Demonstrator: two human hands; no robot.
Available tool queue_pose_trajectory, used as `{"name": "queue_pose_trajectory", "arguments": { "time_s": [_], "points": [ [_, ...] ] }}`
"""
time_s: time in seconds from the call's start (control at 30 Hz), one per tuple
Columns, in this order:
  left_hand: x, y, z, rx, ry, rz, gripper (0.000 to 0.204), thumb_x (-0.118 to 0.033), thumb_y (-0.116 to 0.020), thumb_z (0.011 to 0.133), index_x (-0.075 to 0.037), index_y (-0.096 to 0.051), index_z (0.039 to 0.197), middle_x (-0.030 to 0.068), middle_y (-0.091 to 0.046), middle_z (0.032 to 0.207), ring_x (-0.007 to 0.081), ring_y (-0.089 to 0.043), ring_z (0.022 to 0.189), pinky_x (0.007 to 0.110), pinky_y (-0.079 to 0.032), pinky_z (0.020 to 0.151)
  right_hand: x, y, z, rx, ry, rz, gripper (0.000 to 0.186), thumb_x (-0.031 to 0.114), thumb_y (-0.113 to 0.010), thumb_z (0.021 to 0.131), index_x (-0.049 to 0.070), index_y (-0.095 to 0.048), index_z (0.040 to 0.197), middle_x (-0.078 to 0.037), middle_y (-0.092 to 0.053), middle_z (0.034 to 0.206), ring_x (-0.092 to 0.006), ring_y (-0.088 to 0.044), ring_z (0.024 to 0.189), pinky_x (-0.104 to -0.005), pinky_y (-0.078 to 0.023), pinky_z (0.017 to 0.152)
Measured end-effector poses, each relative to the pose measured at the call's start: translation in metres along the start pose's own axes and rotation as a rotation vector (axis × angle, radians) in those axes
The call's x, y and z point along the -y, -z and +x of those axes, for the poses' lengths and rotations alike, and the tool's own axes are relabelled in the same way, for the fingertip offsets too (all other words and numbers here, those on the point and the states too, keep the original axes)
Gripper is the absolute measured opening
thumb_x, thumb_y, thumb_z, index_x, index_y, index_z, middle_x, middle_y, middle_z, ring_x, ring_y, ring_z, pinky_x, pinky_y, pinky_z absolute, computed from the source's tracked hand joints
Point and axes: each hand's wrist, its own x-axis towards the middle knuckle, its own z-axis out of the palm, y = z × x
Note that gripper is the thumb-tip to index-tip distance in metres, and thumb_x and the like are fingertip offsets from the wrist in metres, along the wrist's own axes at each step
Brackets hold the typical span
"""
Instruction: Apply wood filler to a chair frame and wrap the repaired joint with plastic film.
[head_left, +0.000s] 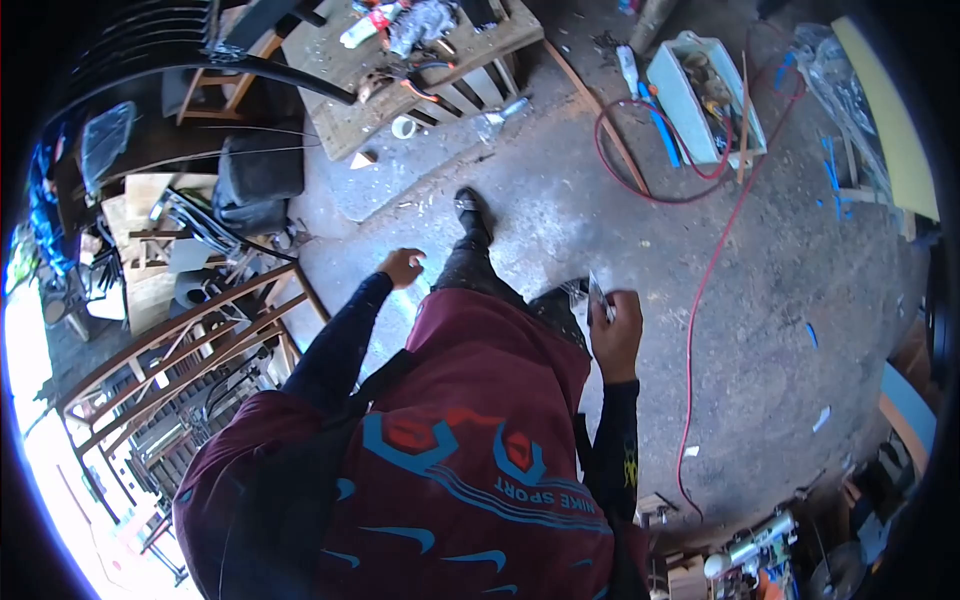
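My left hand (402, 267) hangs beside my left thigh over the floor. Its fingers are loosely bent and apart, with nothing seen in them. My right hand (617, 336) is closed around a thin metal-bladed tool (597, 292) at my right side, the blade pointing away from me. Its grip is hidden by my fingers, so the exact kind does not show. My legs are mid-stride, the left shoe (469, 208) forward on the concrete floor (540, 220).
Ahead stands a wooden table (505, 40) with pliers (418, 88) and a bottle (370, 25). A red hose (708, 285) crosses the floor from beside a white bin (690, 140). Wooden frames (190, 340) crowd the left. Plastic sheeting (835, 90) lies far right.
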Motion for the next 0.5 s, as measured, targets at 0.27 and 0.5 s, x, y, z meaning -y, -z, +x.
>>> {"name": "queue_pose_trajectory", "arguments": {
  "time_s": [0.27, 0.5],
  "points": [
    [-0.043, 0.054, 0.108, -0.251, 0.177, -0.626, 0.021, -0.019, -0.062, 0.095, 0.001, -0.069, 0.098, 0.0101, -0.07, 0.079, 0.0176, -0.066, 0.058, 0.031, -0.054, 0.047, -0.044, 0.023, -0.007, -0.014, -0.078, -0.06, 0.023, 0.006, -0.074, 0.077, 0.0, -0.052, 0.083, -0.015, -0.053, 0.083, -0.0343, -0.055, 0.077, -0.0436, -0.044, 0.07],
    [-0.069, 0.188, 0.188, -0.986, 0.211, -0.373, 0.019, -0.019, -0.065, 0.081, -0.006, -0.077, 0.089, 0.015, -0.074, 0.078, 0.0285, -0.074, 0.074, 0.039, -0.059, 0.069, 0.006, -0.024, 0.056, -0.007, -0.156, -0.095, 0.026, 0.009, -0.075, 0.08, -0.003, -0.052, 0.082, -0.018, -0.052, 0.081, -0.0382, -0.054, 0.077, -0.0479, -0.043, 0.069]
  ]
}}
